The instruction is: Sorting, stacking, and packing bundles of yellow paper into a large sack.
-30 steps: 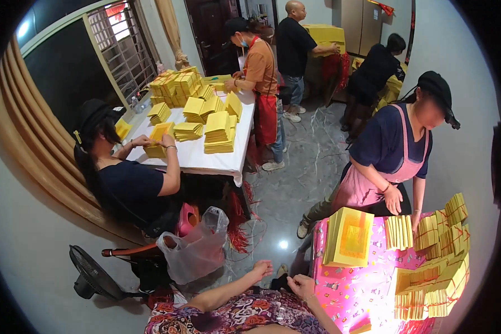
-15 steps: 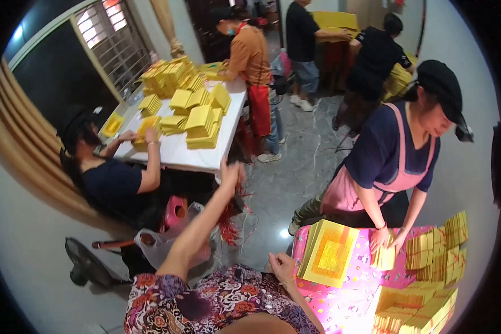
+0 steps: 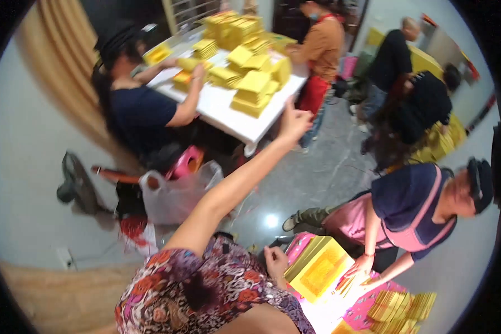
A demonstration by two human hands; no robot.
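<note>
My left hand (image 3: 296,121) is stretched out at the end of a raised arm, over the floor beside the near right corner of the white table (image 3: 217,106). Its fingers are apart, slightly blurred, and nothing shows in them. Low in front of my body, my right hand (image 3: 276,261) is loosely closed and holds nothing that I can see. It is nearest to a thick stack of yellow paper sheets (image 3: 323,270) with an orange-gold square on top. That stack lies on a pink patterned tabletop (image 3: 367,303).
A co-worker in a pink apron (image 3: 348,220) handles papers beside the stack. Bundled yellow papers (image 3: 401,312) lie farther right. Folded yellow stacks (image 3: 253,89) crowd the white table. A plastic bag (image 3: 178,195) and a black fan (image 3: 75,183) stand at left. Other people work farther back.
My view has turned, so the white table now sits farther right and higher. My left arm reaches farther out, its fingers more spread. The right hand stays beside the paper stack.
</note>
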